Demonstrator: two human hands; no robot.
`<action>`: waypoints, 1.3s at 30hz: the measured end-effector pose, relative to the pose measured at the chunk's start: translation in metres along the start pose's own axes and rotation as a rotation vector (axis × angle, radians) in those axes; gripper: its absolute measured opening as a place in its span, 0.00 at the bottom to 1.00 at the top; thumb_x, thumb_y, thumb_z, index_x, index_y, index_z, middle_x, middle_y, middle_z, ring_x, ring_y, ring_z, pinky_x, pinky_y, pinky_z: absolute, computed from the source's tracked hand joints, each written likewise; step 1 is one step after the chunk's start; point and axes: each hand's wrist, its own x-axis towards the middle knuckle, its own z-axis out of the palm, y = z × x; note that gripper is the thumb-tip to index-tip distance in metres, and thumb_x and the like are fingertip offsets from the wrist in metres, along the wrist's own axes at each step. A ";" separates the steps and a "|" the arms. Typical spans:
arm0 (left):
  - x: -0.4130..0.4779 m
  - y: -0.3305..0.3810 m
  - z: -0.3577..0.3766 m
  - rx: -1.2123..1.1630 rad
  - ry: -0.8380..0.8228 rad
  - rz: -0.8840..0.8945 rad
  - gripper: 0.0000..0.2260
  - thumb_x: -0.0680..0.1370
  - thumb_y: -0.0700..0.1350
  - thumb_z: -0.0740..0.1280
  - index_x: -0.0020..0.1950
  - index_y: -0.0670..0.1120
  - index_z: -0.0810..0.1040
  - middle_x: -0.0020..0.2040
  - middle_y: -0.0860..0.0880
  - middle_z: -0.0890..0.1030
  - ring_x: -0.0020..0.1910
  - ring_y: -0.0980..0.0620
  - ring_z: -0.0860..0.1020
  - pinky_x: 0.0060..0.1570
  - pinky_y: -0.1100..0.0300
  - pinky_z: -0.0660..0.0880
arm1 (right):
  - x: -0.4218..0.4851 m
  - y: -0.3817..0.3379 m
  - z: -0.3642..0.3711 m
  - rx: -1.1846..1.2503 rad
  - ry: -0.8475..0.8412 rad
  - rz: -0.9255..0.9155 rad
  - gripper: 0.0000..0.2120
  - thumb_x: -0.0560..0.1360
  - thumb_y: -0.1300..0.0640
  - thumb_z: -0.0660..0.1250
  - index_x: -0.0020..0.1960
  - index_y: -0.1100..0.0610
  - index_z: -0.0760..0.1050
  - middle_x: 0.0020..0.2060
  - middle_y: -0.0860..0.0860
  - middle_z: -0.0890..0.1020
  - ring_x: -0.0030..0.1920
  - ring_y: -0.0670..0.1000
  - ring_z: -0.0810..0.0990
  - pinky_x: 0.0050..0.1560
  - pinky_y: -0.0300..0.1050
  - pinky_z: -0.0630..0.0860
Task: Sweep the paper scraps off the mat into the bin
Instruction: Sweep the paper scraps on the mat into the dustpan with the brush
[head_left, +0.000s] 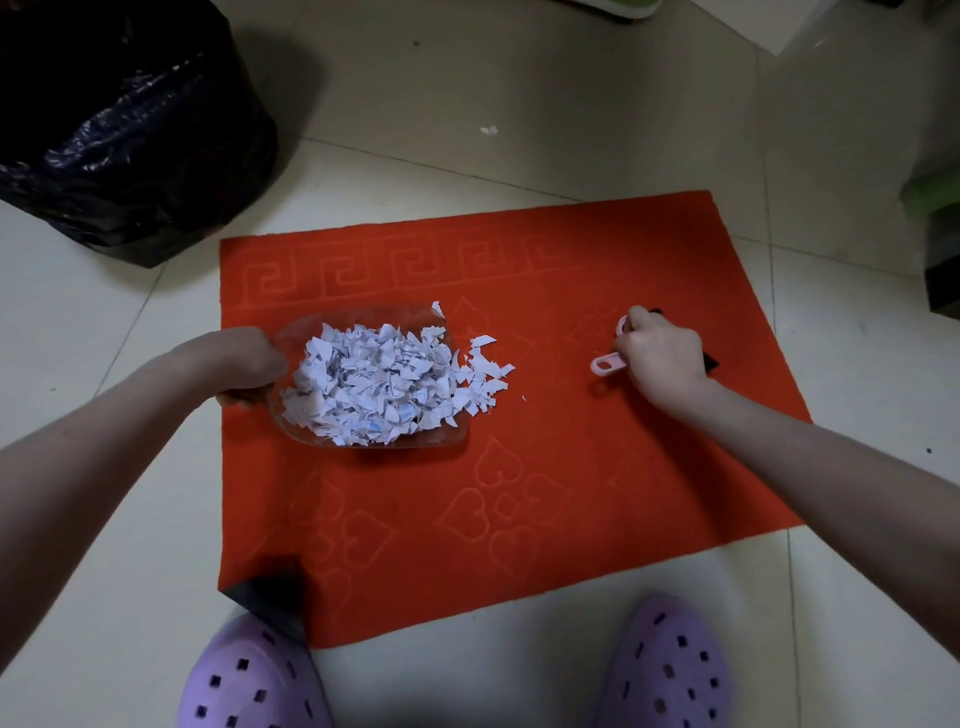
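Note:
A red mat (545, 467) lies on the tiled floor. On its left part rests a clear plastic dustpan (317, 325) heaped with white paper scraps (374, 384); a few scraps spill over its right lip onto the mat. My left hand (244, 364) grips the dustpan's left end. My right hand (660, 358) is closed on a small pink-handled brush (608, 364) with dark bristles, resting on the mat's right part. The bin (124, 135), lined with a black bag, stands at the far left, off the mat.
A single scrap (489, 130) lies on the tiles beyond the mat. The mat's near left corner (270, 592) is folded over, showing black backing. My purple clogs (249, 680) stand at the near edge. A green object (935, 208) sits at the right.

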 end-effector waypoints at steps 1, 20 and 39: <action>0.000 0.000 0.000 0.000 -0.001 0.000 0.16 0.76 0.35 0.56 0.28 0.38 0.69 0.16 0.46 0.69 0.15 0.49 0.65 0.20 0.65 0.62 | 0.000 0.001 0.002 0.014 -0.007 -0.014 0.05 0.64 0.68 0.74 0.34 0.64 0.78 0.36 0.58 0.74 0.35 0.59 0.75 0.28 0.36 0.50; -0.002 0.000 0.000 -0.025 -0.032 -0.008 0.16 0.76 0.34 0.55 0.27 0.37 0.69 0.14 0.46 0.69 0.12 0.51 0.65 0.15 0.68 0.61 | -0.005 -0.119 -0.066 0.446 0.229 -0.393 0.07 0.72 0.65 0.69 0.49 0.58 0.79 0.48 0.56 0.76 0.44 0.57 0.80 0.32 0.43 0.62; -0.008 0.002 -0.002 -0.007 -0.032 0.016 0.17 0.75 0.36 0.55 0.26 0.40 0.69 0.14 0.48 0.69 0.12 0.52 0.65 0.23 0.63 0.61 | 0.036 -0.162 -0.116 0.824 0.184 -0.588 0.12 0.76 0.55 0.66 0.59 0.54 0.76 0.45 0.47 0.82 0.42 0.47 0.81 0.42 0.44 0.78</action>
